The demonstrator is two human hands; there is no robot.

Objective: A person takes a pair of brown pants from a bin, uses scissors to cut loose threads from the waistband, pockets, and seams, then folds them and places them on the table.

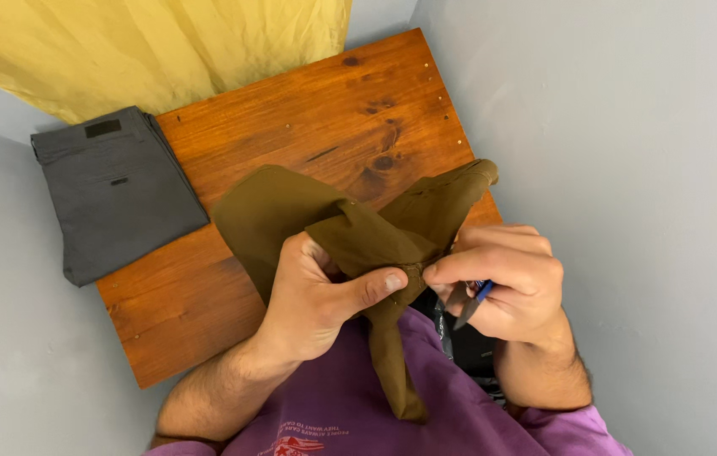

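head view: no container is seen on the wooden table [291, 110]; what lies on it is loose cloth only. an olive-brown garment [291, 211] is held up over the near part of the table, in front of a purple shirt [358, 405], with one strip of it hanging down against the shirt. the left hand [316, 295] is closed around a bunched fold of the garment, thumb pressed across the cloth toward the middle. the right hand [506, 283] is curled shut too, its thumb and forefinger pinching the same bunched spot from the other side, so that both hands meet there and almost touch. a small snipping tool with a blue handle [472, 302] is tucked in the lower fingers of the right hand, its dark tip pointing down. a folded grey pair of trousers [113, 190] is laid at the left edge of the table, partly overhanging it, well apart from the hands. a yellow cloth [164, 46] is draped over the far left corner. the table is hemmed in by grey walls [628, 127] on the left, right and far sides; bare wood is left in the far right part and along the near left edge.
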